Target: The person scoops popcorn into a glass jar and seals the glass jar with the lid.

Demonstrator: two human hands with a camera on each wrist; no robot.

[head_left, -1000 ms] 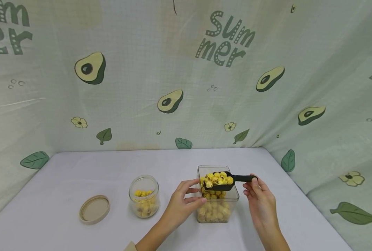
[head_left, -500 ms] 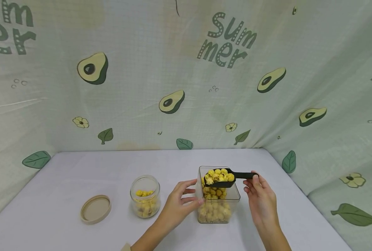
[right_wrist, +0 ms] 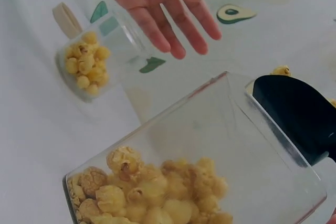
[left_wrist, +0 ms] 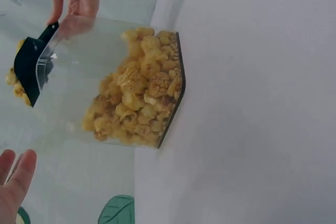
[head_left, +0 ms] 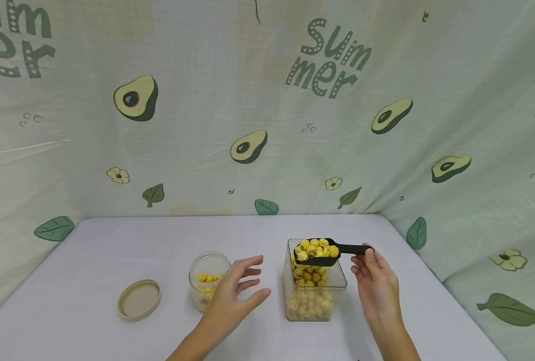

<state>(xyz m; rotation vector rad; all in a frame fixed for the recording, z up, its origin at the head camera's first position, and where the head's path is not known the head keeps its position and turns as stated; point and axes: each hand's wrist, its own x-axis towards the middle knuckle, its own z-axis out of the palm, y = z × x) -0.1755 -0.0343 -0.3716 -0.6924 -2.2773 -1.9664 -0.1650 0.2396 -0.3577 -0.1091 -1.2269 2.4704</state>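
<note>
My right hand [head_left: 377, 283] pinches the end of the handle of a black scoop [head_left: 349, 249], which is heaped with yellow popcorn [head_left: 314, 249]. The scoop is level over the rim of a clear square container [head_left: 290, 281], partly filled with more popcorn. In the right wrist view the scoop [right_wrist: 294, 114] overlaps the container's open top. My left hand [head_left: 231, 296] is in the air between the container and a round glass jar [head_left: 209, 263], its fingers spread and holding nothing. It hides part of the jar, which has some popcorn inside.
A beige round lid [head_left: 139, 301] lies on the white table [head_left: 114, 250], left of the jar. Behind the table hangs a pale curtain [head_left: 186, 100] printed with avocados and leaves, continuing along both sides.
My left hand has left the side of the square container and moved left toward the jar. The loaded scoop has risen slightly in my right hand.
</note>
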